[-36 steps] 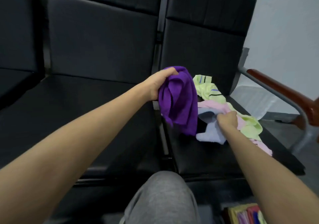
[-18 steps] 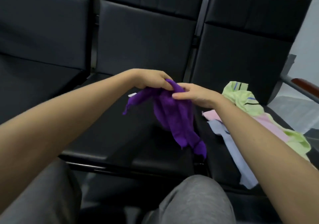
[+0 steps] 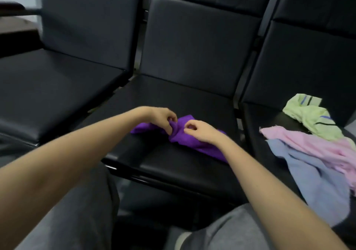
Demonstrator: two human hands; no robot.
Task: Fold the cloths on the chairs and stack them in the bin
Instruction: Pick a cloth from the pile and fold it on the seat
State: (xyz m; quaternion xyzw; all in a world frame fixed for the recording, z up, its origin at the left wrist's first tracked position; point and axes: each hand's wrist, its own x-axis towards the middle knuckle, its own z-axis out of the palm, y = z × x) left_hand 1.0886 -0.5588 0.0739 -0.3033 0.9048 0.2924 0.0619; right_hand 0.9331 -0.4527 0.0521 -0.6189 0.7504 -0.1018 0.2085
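My left hand (image 3: 159, 118) and right hand (image 3: 200, 132) both pinching the bunched purple cloth (image 3: 185, 136), pale cloths (image 3: 312, 149) right of my right hand

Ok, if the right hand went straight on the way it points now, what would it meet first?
The right hand points up-left: first the bunched purple cloth, which it seems to pinch already, then, close behind, the left hand, probably at like height.
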